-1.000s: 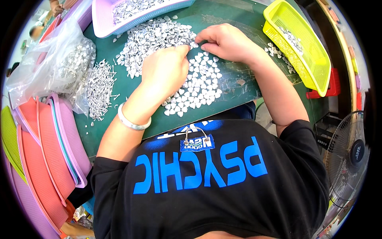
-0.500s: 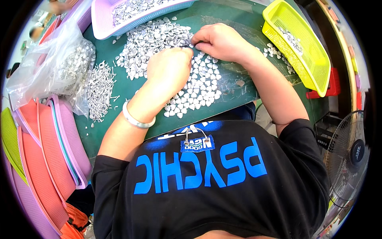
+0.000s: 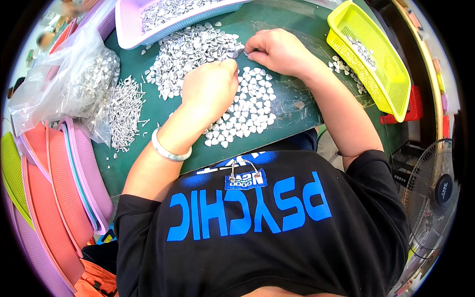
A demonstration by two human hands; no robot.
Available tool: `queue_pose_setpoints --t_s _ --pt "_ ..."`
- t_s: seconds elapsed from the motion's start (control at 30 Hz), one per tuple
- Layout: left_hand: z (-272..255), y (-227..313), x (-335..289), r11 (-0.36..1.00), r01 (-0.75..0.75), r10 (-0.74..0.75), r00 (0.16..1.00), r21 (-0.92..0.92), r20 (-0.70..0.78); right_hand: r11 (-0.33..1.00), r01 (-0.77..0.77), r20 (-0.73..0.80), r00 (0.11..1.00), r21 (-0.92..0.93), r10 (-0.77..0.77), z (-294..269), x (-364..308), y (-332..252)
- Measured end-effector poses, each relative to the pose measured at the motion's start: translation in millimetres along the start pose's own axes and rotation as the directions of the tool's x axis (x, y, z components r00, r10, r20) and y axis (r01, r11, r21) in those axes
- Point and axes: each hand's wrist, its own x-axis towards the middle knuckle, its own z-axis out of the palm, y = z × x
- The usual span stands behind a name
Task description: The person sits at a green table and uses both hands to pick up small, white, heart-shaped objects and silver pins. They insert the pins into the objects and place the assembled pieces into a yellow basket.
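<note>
My left hand (image 3: 210,88), with a pale bangle on the wrist, is closed above the green table beside a heap of small silver heart-shaped pieces (image 3: 190,47). Its fingertips are turned away, and anything in them is hidden. To its right, my right hand (image 3: 278,52) pinches a small silver piece at the heap's right edge, apart from the left hand. It looks like one of the hearts, though little of it shows. Below the hands, many paler hearts (image 3: 255,94) lie spread in a single layer, partly covered by my left hand.
Left of the heap lie small silver screw-like pins (image 3: 126,116) and a clear plastic bag (image 3: 86,74) of metal parts. A purple-blue basket (image 3: 183,20) of hearts stands behind, a yellow-green basket (image 3: 396,84) at right. Stacked baskets (image 3: 57,183) fill the left; a fan (image 3: 435,193) stands right.
My right hand has shifted slightly right, opening a wider gap between the hands, with a small silver piece at its fingertips. My left hand has barely moved.
</note>
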Motion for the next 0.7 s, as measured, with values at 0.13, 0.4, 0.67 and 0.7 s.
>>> queue_pose_setpoints --t_s 0.13,0.4,0.67,0.7 --pt "-6.9 -3.4 -2.6 0.958 0.113 -0.121 0.993 -0.265 -0.014 0.997 0.081 -0.048 0.996 0.000 -0.081 5.4 -0.3 5.4" --pt "-6.4 -3.7 0.6 0.920 -0.059 -0.078 0.941 -0.387 -0.328 0.057 -0.352 0.337 0.923 0.934 0.186 -13.5 -2.7 -11.6" --pt "-17.5 -4.6 1.3 0.958 -0.147 0.042 0.921 -0.246 -0.387 -0.153 -0.335 0.347 0.936 0.930 0.056 -9.7 -3.2 -24.2" --pt "-20.8 -8.3 0.4 0.953 -0.132 0.014 0.918 -0.273 -0.396 -0.119 -0.301 0.311 0.947 0.946 0.079 -17.0 0.2 -24.2"
